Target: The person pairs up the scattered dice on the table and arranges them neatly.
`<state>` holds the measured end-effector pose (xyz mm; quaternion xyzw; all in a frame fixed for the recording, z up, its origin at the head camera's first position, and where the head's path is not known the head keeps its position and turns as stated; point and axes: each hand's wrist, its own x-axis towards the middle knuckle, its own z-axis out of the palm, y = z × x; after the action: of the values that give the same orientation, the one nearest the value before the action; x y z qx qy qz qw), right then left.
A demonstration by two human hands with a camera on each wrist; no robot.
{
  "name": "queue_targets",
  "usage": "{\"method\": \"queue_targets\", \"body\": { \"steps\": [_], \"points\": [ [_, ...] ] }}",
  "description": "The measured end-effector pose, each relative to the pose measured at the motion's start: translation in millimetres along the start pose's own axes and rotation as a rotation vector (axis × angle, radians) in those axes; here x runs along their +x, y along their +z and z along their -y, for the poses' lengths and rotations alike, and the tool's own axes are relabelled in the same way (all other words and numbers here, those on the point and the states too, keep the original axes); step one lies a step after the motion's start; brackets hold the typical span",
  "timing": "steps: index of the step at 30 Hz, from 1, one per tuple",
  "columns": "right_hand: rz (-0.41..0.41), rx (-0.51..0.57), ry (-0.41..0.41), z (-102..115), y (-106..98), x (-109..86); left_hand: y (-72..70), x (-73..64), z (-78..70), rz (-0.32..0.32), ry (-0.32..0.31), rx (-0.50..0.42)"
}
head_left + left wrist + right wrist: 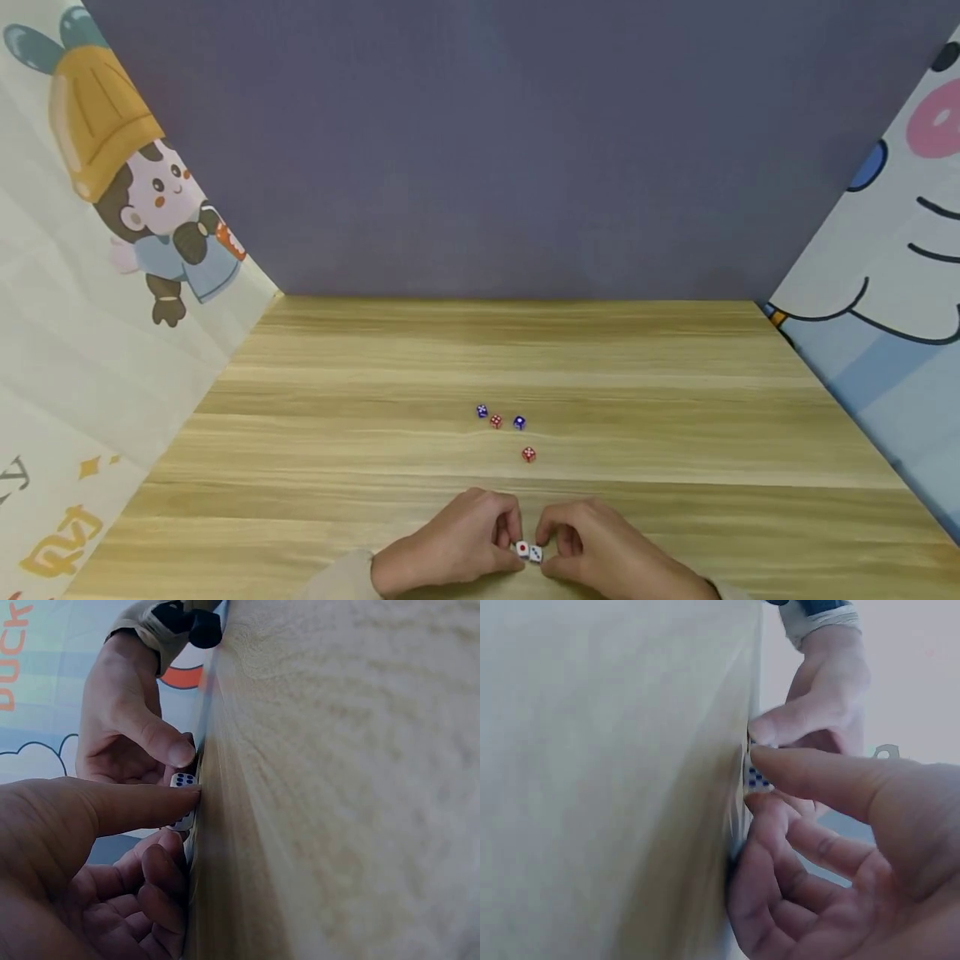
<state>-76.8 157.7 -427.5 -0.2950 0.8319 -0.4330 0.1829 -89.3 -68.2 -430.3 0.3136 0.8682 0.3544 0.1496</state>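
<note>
Two white dice sit side by side between the hands in the head view. The left white die [522,548] has a red dot on top, and the right white die [536,553] shows blue dots. My left hand [467,537] pinches the left die between thumb and index finger. From the other side, my right hand [603,546] pinches the right die the same way. In the left wrist view the left thumb [142,808] partly covers the dice, low against the tabletop. Blue dots show between the right thumb [810,772] and index finger in the right wrist view.
Beyond the hands on the wooden table [337,450] lie two blue dice, one at left [482,411] and one at right [520,423]. A red die [496,422] sits between them, and another red die [528,455] is nearer. A grey panel [510,150] stands behind.
</note>
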Motion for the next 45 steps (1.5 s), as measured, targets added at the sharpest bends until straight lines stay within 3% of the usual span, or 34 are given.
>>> {"method": "queue_targets", "body": {
  "steps": [5,13,22,32,39,45],
  "points": [
    [-0.022,0.039,-0.051,-2,4,1.2,-1.6,-1.1,-0.6,-0.004,-0.011,-0.012],
    [-0.023,0.103,-0.03,-5,7,1.7,-1.3,-0.9,-1.1,0.007,-0.007,-0.006],
    [-0.046,0.086,-0.041,-5,9,2.3,-1.1,-1.9,-2.8,0.009,-0.026,0.018],
    [-0.047,0.07,-0.01,-4,8,1.0,-2.3,-3.0,-5.6,0.023,-0.001,0.025],
    [-0.047,0.07,0.005,-3,8,-0.1,-23.0,-2.9,-3.6,0.085,-0.018,-0.02],
    [-0.033,0.095,0.042,-2,7,-1.4,-51.2,7.7,13.3,-0.034,-0.052,-0.031]
  ]
}}
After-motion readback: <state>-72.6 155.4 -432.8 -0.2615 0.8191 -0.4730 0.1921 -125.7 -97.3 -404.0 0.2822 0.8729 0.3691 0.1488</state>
